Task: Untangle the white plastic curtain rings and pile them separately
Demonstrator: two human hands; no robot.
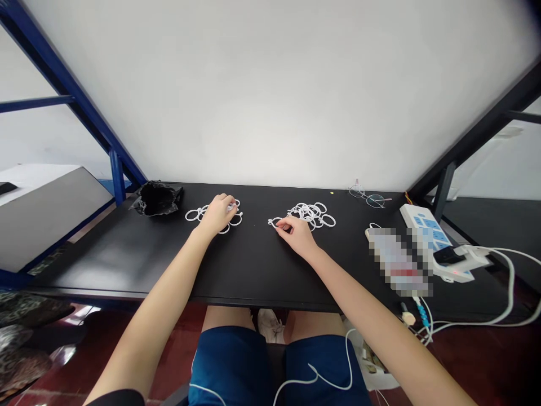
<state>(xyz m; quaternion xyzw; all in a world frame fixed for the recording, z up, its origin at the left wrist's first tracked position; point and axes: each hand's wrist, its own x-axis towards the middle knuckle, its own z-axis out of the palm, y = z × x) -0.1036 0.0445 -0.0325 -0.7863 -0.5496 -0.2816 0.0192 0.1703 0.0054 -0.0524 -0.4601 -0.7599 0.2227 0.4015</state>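
Observation:
Two loose groups of thin white rings lie on the black desktop [253,265]; some rings carry a small knob or eyelet. My left hand [220,211] is over the left group of rings [194,215], fingers curled down among them. White shows by its fingertips, but what they grip is partly hidden. My right hand [296,234] is closed in a pinch on a single white ring [273,221] at the left side of the right group. Behind that hand, the right group of rings [321,217] lies overlapped in a heap.
An open black plastic bag [158,198] stands at the back left. Eyeglasses [374,201] lie at the back right. A blurred phone-like slab [397,262], a power strip [426,225] and white cables [507,282] occupy the right side. A white wall [270,113] rises behind.

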